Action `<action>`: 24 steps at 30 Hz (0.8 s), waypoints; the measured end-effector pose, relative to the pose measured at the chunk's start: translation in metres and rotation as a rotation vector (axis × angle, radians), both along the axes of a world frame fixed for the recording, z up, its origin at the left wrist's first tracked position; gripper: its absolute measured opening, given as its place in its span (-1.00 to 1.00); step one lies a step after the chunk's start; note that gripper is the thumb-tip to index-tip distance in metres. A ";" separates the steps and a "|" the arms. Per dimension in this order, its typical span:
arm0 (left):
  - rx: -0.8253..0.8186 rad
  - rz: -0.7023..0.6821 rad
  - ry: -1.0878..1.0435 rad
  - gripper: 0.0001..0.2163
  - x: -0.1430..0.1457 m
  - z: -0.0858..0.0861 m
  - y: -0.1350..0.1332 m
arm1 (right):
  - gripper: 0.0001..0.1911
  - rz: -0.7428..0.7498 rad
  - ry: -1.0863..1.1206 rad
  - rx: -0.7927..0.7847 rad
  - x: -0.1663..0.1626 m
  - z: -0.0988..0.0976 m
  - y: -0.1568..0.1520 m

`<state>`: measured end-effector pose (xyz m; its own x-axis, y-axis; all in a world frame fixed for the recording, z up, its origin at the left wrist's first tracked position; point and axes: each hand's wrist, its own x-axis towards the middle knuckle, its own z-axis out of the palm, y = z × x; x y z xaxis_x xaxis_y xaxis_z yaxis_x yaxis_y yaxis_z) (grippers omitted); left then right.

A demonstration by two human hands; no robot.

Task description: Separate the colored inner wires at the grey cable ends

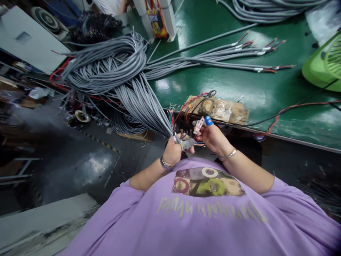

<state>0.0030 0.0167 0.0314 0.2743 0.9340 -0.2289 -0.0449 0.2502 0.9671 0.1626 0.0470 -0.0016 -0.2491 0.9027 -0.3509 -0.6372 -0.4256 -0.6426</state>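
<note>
Holds a thick bundle of grey cables (153, 106) near its stripped end, low in front of the purple shirt (207, 217) and just off the front edge of the worktop (269, 89). Has the left hand (173, 151) closed around the bundle, with coloured wires (183, 136) sticking out past the fist. Shows something grey (188, 143) at that thumb, too blurred to name. Pinches a small pale-pink piece (199, 126) in the right hand (211, 137), with thumb and fingers drawn together and a blue finger cover (208, 121) on one digit. Wears a metal-looking band (165, 163) on the left wrist and a bracelet (228, 154) on the right.

Faces a wooden board (229, 111) at the worktop's edge, bearing a worn block (206, 106), with an orange piece (188, 107) near its left end. Leads back along the bundle to a large grey coil (106, 67) at upper left, then rightward to cable ends (258, 69) with white tags and reddish tips. Farther out, includes another coil (279, 10), clear plastic (323, 21), a bright green slotted container (325, 64) and a red-and-yellow packet (156, 21).
</note>
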 end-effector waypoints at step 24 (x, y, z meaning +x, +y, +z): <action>-0.048 0.085 0.070 -0.64 0.009 0.000 -0.001 | -0.58 -0.012 0.112 0.011 -0.001 -0.008 0.003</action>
